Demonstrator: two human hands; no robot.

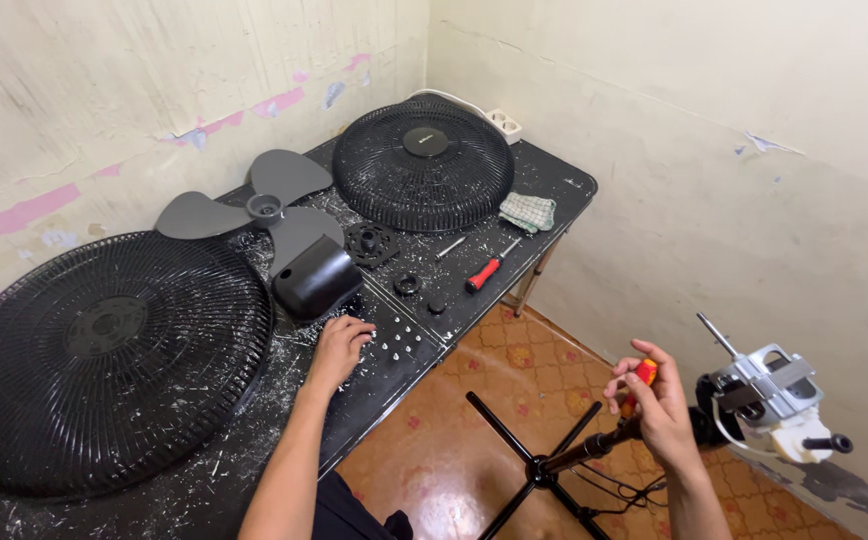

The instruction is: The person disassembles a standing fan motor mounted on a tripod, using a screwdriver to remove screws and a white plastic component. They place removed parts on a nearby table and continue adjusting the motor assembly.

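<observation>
The black, paint-flecked desk (254,440) serves as a parts tray, with a dismantled fan spread across it. Taking the black motor cover (314,280) near the desk's middle as the landmark: the left hand (339,350) rests just in front of it, fingers curled down onto a cluster of small screws (394,345), seemingly picking one up, though whether anything is pinched between the fingertips cannot be told. To the left of the cover lies one large round fan grille (104,350), flat on the desk; behind and to the right of the cover sits the second grille (422,165), also flat. Directly behind the cover is the grey three-blade propeller (254,210). To the cover's right are a toothed black lock ring (370,243), a smaller nut (407,284), a red-handled screwdriver (489,270) and, farther off, a folded checked cloth (528,211).

The right hand (654,400) is well off the desk, right of the cover and over the tiled floor, closed around an orange-handled screwdriver (642,385). It is held beside the fan's bare motor head (774,400), which stands on its black pole (594,447), keeping the tool ready at the motor.
</observation>
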